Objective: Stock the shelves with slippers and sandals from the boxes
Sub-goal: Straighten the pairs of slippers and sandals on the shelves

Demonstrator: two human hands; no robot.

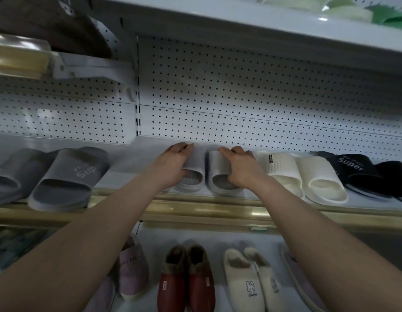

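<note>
Grey left slide (198,159) gripped by outstretched left hand (173,163), right slide (218,162) by right hand (242,170).

both forearms are bare along their whole visible length, from the lower corners of the view up to the wrists. the wide lens draws each one broad near the camera and slim toward the wrist. the left grip (175,164) and the right grip (240,167) are bare too, seen from the back, with the knuckles faintly marked. the fingertips are too blurred to show the nails.
</note>
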